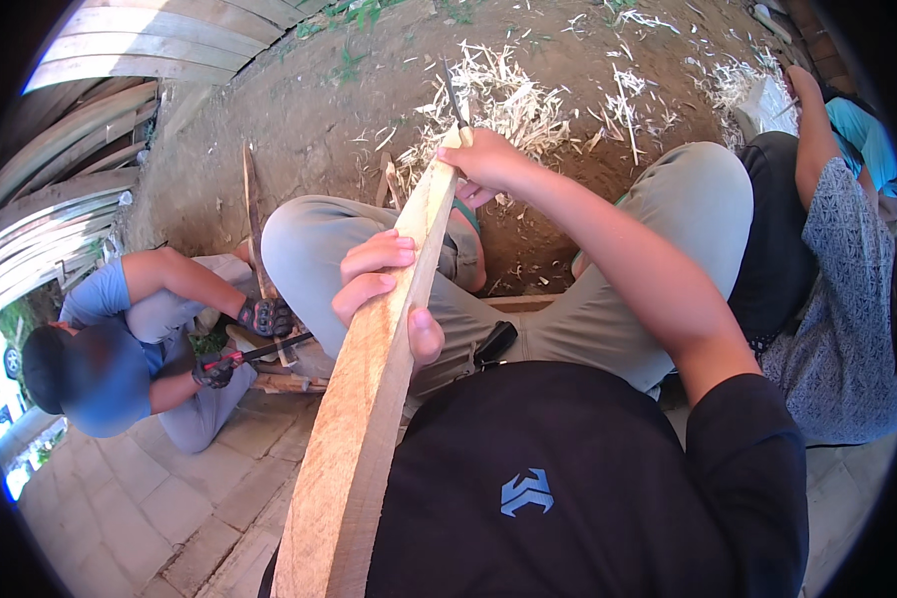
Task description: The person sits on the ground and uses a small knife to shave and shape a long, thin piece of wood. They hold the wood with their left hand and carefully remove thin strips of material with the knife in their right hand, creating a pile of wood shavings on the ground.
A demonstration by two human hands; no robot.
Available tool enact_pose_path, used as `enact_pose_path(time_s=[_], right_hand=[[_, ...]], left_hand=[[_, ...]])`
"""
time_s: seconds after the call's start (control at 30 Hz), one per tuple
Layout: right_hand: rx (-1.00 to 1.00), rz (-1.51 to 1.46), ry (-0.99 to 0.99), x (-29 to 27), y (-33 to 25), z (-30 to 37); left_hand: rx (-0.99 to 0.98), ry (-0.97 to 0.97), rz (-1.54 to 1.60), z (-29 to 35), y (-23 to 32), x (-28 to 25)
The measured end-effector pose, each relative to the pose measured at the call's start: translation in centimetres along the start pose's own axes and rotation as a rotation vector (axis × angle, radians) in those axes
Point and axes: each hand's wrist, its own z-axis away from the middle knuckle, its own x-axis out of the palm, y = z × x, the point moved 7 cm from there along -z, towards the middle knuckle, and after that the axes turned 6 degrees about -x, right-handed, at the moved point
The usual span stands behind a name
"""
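From my remote seat I have the left hand [374, 274] clasped round a long wooden piece [354, 389], fingers on one side, thumb on the other. The piece runs through that grip, its thick end back beside the black shirt [618, 448], its narrow end at the right fingers. My right hand [481, 162] is closed about a knife [454, 98], thumb against that narrow end; the handle is mostly hidden and the blade points beyond the fingers. I judge this a shaving step near the tip; whether the edge bites, I cannot tell. The next move calls for a firm left hold and a blade clear of both thumbs. Beyond the right fingers lie shavings [513, 100]. Bent knees [688, 199] flank both hands, limiting room. Left of the left fingers, a gloved co-worker [184, 277] holds a red-and-black tool [267, 349]; another person [847, 299] is well right of my right fingers.
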Motion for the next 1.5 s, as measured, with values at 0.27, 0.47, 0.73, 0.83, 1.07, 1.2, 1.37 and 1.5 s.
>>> enact_pose_path(time_s=[0.27, 0.47, 0.73, 0.83, 1.07, 1.2, 1.37, 1.5], right_hand=[[-0.307, 0.438, 0.158, -4.6, -2.5, 8.7], [-0.218, 0.446, 0.121, -6.2, -1.8, 16.3], [-0.292, 0.312, 0.192, -4.1, -1.8, 18.8], [-0.357, 0.326, 0.214, -3.2, -2.4, 19.3], [-0.272, 0.585, 0.224, -2.8, -4.0, 19.6], [-0.274, 0.600, 0.193, -2.3, -4.4, 19.6], [-0.308, 0.702, 0.217, -1.0, -4.3, 19.5], [-0.285, 0.746, 0.216, -0.5, -4.6, 19.4]], left_hand=[[-0.040, -0.084, -0.008, -0.1, 0.1, -0.2], [0.009, -0.157, 0.051, -0.2, 0.0, 0.0], [-0.006, -0.119, 0.196, -0.3, -0.4, 0.4], [0.001, -0.099, 0.183, -0.4, -0.5, 0.2], [0.056, -0.326, 0.192, -0.9, -0.7, 0.8], [0.043, -0.206, 0.184, -0.7, -0.9, 0.4], [0.019, -0.164, 0.189, -1.1, -1.3, 0.2], [0.023, -0.164, 0.169, -0.9, -1.3, 0.4]])
